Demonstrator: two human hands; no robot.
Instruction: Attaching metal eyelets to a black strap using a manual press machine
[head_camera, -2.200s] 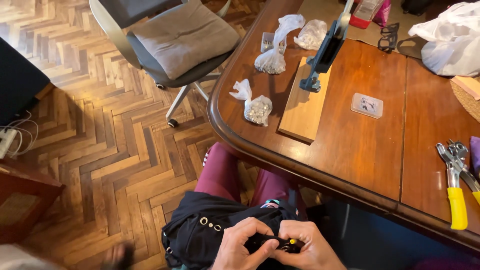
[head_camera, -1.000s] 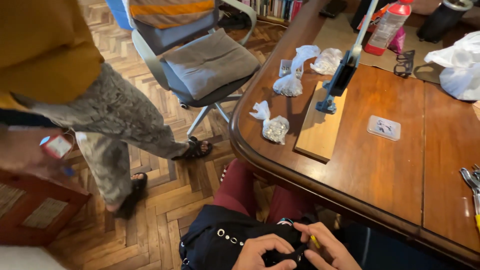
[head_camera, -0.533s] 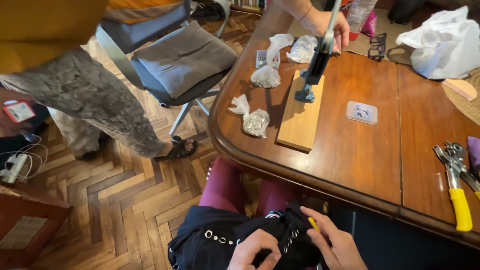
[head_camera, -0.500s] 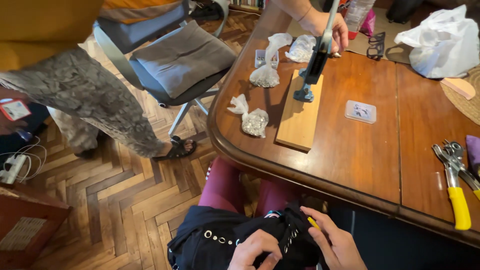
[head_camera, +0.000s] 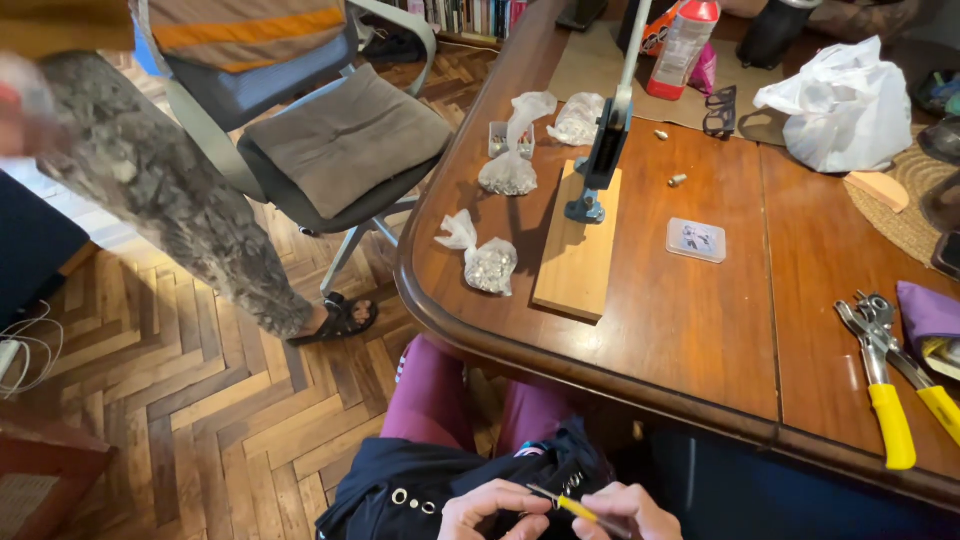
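Two hands on black fabric (head_camera: 420, 490) — left hand (head_camera: 490, 508) pinching it, right hand (head_camera: 622, 512) fingers clamped on a yellow-handled tool (head_camera: 572, 507).

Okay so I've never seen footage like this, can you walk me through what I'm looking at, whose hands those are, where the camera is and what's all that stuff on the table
The camera sits on a person's head and looks down, so the two hands at the bottom edge are the wearer's own. The left hand grips a black garment with metal eyelets, bunched on the lap. The right hand holds a thin yellow-handled tool against that fabric.

Ahead is a dark wooden table. On it stand a hand press mounted on a wooden board, several small clear bags of metal bits, a small clear plastic box, yellow-handled pliers, a white plastic bag and a pair of black glasses.

To the left are a grey office chair and another person's leg on the parquet floor.
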